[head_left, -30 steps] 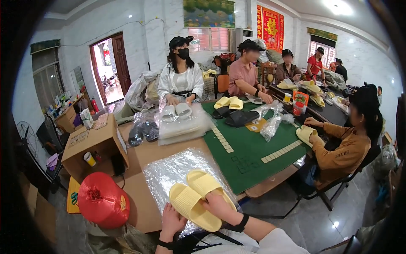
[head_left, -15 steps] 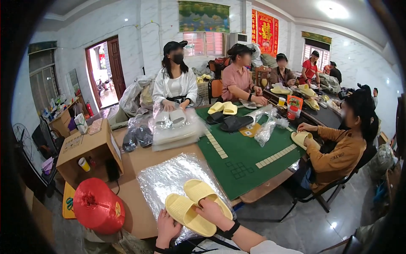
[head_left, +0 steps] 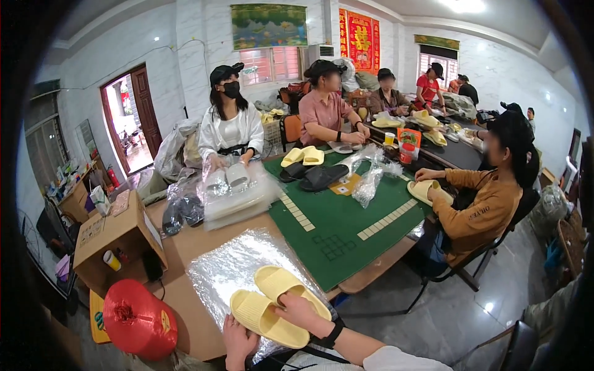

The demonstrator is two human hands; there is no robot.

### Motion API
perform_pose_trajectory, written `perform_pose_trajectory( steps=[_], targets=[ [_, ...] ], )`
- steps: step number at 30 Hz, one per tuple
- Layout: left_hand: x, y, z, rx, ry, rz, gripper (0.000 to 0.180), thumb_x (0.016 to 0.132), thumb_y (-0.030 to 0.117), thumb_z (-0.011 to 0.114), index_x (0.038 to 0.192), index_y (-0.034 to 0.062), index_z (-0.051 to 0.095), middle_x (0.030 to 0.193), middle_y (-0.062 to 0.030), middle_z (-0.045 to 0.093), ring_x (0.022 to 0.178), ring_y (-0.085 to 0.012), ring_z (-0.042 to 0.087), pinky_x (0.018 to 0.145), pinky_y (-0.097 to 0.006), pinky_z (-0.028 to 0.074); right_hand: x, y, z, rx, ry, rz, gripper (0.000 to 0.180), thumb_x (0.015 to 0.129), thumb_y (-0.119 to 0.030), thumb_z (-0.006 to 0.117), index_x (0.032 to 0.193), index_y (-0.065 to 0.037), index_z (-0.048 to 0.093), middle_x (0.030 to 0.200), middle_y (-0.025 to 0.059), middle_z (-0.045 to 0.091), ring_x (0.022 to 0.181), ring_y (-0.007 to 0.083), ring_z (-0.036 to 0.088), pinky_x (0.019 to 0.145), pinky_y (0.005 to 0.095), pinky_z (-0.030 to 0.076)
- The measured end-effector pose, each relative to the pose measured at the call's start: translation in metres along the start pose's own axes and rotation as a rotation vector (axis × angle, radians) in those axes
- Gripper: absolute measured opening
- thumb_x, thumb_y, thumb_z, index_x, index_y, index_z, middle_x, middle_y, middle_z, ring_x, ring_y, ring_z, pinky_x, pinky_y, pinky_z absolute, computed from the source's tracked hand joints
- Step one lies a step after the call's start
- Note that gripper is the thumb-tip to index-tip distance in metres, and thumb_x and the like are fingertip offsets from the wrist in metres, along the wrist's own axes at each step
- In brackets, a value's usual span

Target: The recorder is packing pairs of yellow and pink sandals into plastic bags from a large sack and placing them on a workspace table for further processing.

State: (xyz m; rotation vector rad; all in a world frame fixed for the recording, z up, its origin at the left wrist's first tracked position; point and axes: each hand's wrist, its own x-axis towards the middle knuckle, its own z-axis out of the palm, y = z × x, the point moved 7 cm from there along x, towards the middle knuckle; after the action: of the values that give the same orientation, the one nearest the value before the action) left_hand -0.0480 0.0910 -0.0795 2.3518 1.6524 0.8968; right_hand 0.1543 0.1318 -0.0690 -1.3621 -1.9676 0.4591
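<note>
A pair of pale yellow slippers lies side by side at the near edge of the table, the left slipper and the right slipper with their ribbed straps facing away from me. My right hand reaches over them, its fingers closed on their adjoining inner edges. Beneath them is a stack of clear, shiny plastic bags. My left hand rests at the near left of the slippers by the edge of the bags, fingers stretched out and holding nothing visible.
On my left are a red twine roll and a cardboard box. A green mat bears black slippers and another yellow pair. Across the table a person in white bags slippers; a person in orange-brown holds yellow ones.
The whole view has swung slightly to the right, so the room appears further left. Both hands and the slippers keep nearly the same arrangement.
</note>
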Motion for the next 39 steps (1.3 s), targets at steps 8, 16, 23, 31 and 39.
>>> perform_pose_trajectory(
  steps=[8,16,23,31,39],
  targets=[
    [0.003,0.008,-0.003,-0.001,-0.022,0.006,0.044,0.078,0.029,0.067,0.116,0.0075,0.069,0.127,-0.0169,0.063,0.127,-0.0415,0.048,0.115,-0.055,0.029,-0.001,0.003,0.000,-0.011,0.021,0.014,0.029,0.085,-0.031,0.070,0.091,-0.004,0.060,0.085,0.0164,0.060,0.074,0.0361,0.064,0.063,0.0460,0.053],
    [0.002,0.004,-0.002,-0.012,0.000,0.011,0.042,0.078,0.030,0.067,0.114,0.0082,0.071,0.126,-0.0176,0.063,0.127,-0.0421,0.049,0.114,-0.056,0.030,-0.002,0.002,-0.002,-0.018,0.039,-0.005,0.029,0.086,-0.032,0.070,0.091,-0.005,0.061,0.085,0.0161,0.060,0.075,0.0353,0.065,0.063,0.0457,0.053],
    [0.002,0.006,-0.002,-0.003,0.006,0.019,0.043,0.078,0.030,0.068,0.114,0.0076,0.070,0.127,-0.0180,0.063,0.126,-0.0436,0.049,0.114,-0.056,0.030,-0.002,0.005,0.001,-0.015,0.039,-0.012,0.029,0.086,-0.032,0.070,0.093,-0.005,0.061,0.087,0.0160,0.060,0.075,0.0350,0.065,0.063,0.0450,0.053],
    [0.002,0.004,-0.001,0.015,-0.015,0.027,0.047,0.077,0.029,0.066,0.118,0.0072,0.067,0.126,-0.0162,0.063,0.127,-0.0418,0.048,0.114,-0.056,0.030,-0.002,0.006,0.002,-0.002,0.043,-0.011,0.030,0.086,-0.032,0.070,0.093,-0.005,0.061,0.088,0.0166,0.061,0.074,0.0358,0.065,0.063,0.0454,0.053],
    [0.002,0.012,-0.007,-0.003,0.013,0.009,0.041,0.080,0.027,0.066,0.115,0.0061,0.069,0.128,-0.0189,0.062,0.127,-0.0429,0.047,0.115,-0.056,0.029,-0.003,0.003,-0.002,0.016,0.062,0.008,0.031,0.086,-0.032,0.070,0.085,-0.004,0.059,0.084,0.0160,0.060,0.075,0.0369,0.064,0.064,0.0465,0.052]
  ],
)
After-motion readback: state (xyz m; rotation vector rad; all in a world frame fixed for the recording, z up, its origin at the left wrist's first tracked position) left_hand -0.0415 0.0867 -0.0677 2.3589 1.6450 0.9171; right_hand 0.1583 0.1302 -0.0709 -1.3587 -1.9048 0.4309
